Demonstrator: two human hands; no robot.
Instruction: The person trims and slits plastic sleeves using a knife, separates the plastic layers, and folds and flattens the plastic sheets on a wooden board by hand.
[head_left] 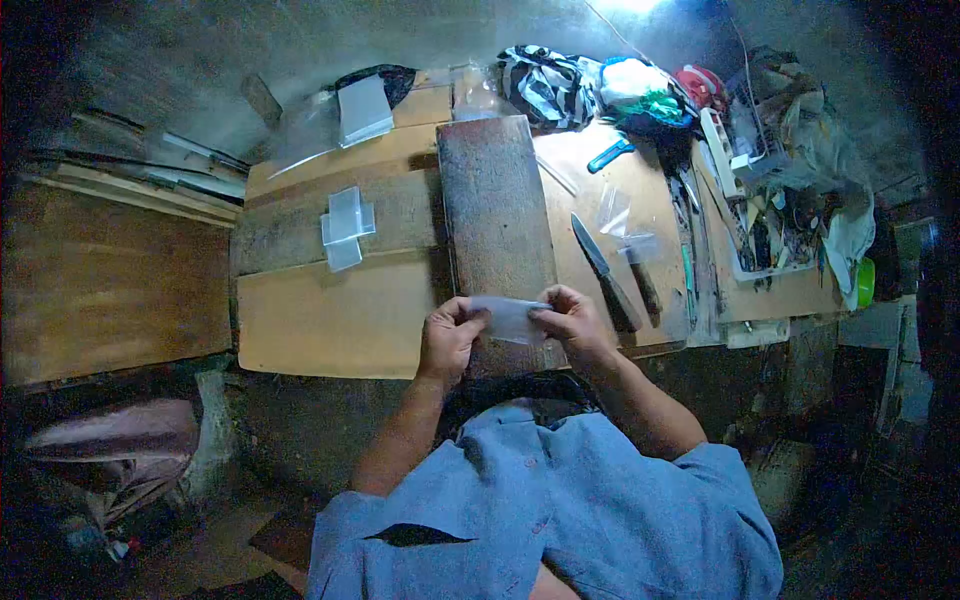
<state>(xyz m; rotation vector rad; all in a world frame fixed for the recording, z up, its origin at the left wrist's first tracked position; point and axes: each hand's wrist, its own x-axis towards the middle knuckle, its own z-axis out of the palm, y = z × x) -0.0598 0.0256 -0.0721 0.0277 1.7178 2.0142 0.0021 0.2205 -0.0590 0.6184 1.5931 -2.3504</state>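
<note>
A small clear plastic sheet is stretched between my two hands over the near end of a dark wooden board. My left hand pinches its left edge, thumb on top. On the opposite edge, my right hand grips it between thumb and fingers. Whether the sheet is a single layer or a bag, I cannot tell. Right of the board lies a knife, its blade pointing away from me. Several similar clear pieces are stacked crosswise to the left.
A white stack of sheets lies at the back left. A blue-handled tool, plastic scraps and another dark handle lie on the right. Beyond them are a white power strip and a tray of tools.
</note>
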